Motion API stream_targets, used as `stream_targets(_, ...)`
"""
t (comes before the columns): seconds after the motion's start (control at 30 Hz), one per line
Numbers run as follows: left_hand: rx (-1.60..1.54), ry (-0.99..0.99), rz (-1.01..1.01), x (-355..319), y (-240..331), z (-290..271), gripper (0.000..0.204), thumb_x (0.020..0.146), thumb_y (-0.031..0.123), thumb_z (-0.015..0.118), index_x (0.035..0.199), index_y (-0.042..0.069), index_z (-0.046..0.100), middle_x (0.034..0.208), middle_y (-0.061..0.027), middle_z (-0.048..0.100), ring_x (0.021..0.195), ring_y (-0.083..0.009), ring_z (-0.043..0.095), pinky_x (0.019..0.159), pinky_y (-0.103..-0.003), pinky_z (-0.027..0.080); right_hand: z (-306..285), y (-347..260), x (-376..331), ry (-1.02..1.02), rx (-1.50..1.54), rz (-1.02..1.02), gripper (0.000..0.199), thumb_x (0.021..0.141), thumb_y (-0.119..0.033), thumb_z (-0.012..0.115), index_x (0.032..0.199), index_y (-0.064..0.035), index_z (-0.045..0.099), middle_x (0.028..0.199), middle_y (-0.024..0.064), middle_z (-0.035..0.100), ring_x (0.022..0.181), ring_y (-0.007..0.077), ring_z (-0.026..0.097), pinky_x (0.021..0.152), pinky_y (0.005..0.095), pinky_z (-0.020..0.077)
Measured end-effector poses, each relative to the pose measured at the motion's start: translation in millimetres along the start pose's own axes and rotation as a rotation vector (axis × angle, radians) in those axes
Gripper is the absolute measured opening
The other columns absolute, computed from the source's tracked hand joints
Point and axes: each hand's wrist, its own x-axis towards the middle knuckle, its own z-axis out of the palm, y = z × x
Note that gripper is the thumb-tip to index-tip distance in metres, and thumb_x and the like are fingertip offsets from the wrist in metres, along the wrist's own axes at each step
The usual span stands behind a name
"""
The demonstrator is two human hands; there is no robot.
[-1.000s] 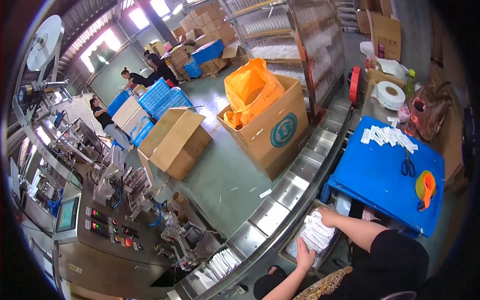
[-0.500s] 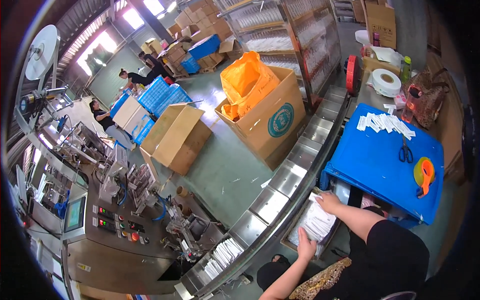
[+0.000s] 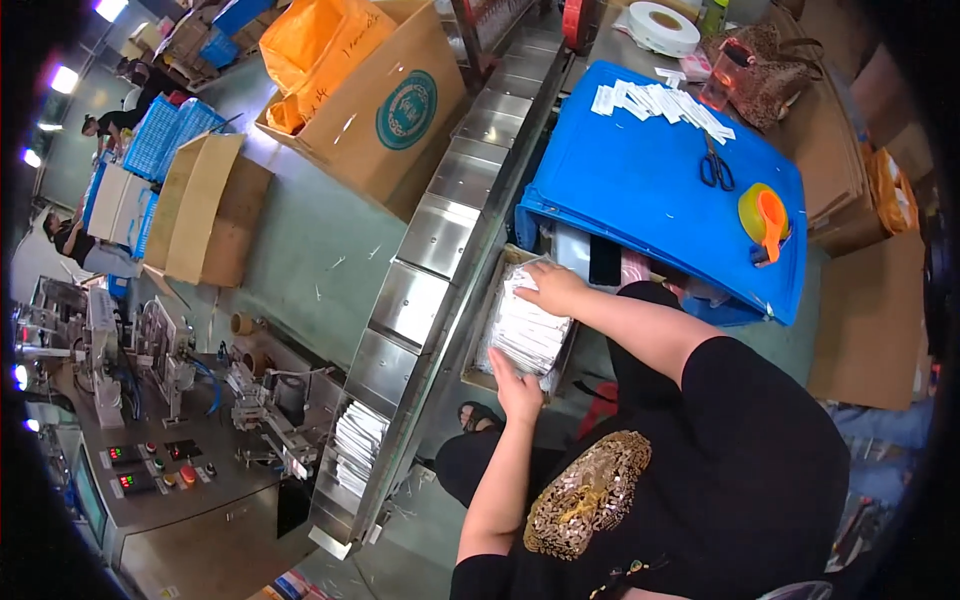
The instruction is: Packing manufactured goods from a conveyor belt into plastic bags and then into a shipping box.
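I'm resting left hand (image 3: pixel 518 396) and right hand (image 3: pixel 556 289) against white packets (image 3: pixel 532 328) inside carton (image 3: pixel 476 378); cannot tell if gripping. Likely needing gentle, even pressure, avoiding bending.

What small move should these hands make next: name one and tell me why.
Probably a light inward press to even up the white packets: the right hand is at their far end, the left hand at their near end, and their edges look uneven inside the box.
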Motion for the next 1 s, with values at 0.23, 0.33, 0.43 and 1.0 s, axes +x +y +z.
stream_targets(0.23,-0.026,-0.012,-0.037,-2.7,3.6,-2.2,0.078,0.069,0.005,0.047,0.137,-0.006,0.012,0.143,-0.0261,0.016,0.133,-0.0371,0.019,0.106,-0.037,0.024,-11.1,-20.0,-20.8,0.103,-0.169,-0.181,0.056,0.084,-0.051,0.047,0.123,-0.0103,0.048,0.112,0.0178,0.055,0.102,0.0358,0.052,0.087,0.0443,0.0422)
stream_targets(0.33,-0.016,-0.002,0.009,-2.8,0.5,-2.2,0.078,0.069,0.005,0.047,0.137,-0.006,0.013,0.143,-0.0268,0.016,0.133,-0.0378,0.018,0.106,-0.037,0.023,-22.7,-18.6,-15.9,0.079,-0.205,-0.092,0.051,0.085,-0.049,0.046,0.116,-0.0103,0.053,0.108,0.0159,0.057,0.098,0.0349,0.054,0.083,0.0461,0.0428)
stream_targets(0.43,-0.027,0.002,0.036,-1.8,-1.0,-0.4,0.077,0.069,0.005,0.048,0.137,-0.006,0.013,0.142,-0.0279,0.016,0.132,-0.0388,0.018,0.106,-0.037,0.023,-22.2,-10.8,-12.2,-0.121,-0.170,0.024,0.056,0.083,-0.052,0.048,0.119,-0.0095,0.052,0.113,0.0182,0.054,0.104,0.0359,0.051,0.088,0.0465,0.0406)
stream_targets(1.0,-0.027,0.014,0.027,-1.9,-2.1,0.3,0.077,0.069,0.006,0.046,0.137,-0.006,0.012,0.143,-0.0269,0.016,0.132,-0.0387,0.019,0.106,-0.037,0.022,31.8,-16.8,6.9,0.211,0.155,-0.159,0.049,0.084,-0.046,0.051,0.111,-0.0056,0.050,0.117,0.0179,0.049,0.107,0.0366,0.049,0.090,0.0424,0.0412)
